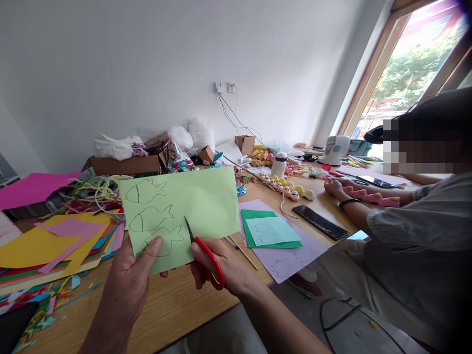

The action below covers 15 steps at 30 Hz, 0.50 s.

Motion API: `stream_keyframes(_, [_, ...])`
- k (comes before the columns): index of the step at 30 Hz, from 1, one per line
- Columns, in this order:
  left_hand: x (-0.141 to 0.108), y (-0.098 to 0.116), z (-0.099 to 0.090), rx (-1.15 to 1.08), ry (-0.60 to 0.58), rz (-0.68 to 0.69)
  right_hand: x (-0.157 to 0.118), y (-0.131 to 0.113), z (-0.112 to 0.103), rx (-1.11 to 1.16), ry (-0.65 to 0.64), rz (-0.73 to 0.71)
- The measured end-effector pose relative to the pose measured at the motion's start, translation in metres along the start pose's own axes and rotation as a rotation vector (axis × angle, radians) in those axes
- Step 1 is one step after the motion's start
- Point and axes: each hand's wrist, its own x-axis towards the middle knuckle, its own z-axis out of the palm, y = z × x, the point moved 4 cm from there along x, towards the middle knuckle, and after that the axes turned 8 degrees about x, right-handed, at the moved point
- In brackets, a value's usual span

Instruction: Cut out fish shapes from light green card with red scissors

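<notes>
A light green sheet of paper [210,201] with fish outlines drawn down its left part is held up over the table. My left hand [136,265] pinches its lower left corner, the thumb lying across the lowest fish. In my right hand [217,260] is a pair of red-handled scissors [210,260], fingers wrapped round the handles. The dark blade lies over the lower edge of the sheet, right of the fish, its tip pointing up and left. Whether the lower blade is behind the paper is hidden.
Stacked coloured paper [66,241] and scraps [55,300] lie at left. A purple sheet [265,255] bears green and pale blue paper with fish drawings [273,231]. Beyond are a black phone [320,221], a white bottle [279,166] and small toys [287,187]. A person [413,216] sits at right.
</notes>
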Motion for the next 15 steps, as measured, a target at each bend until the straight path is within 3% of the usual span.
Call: stream_keyframes(15, [-0.004,0.0,0.001,0.013,-0.033,-0.005,0.004,0.015,0.006,0.111,0.167,-0.042])
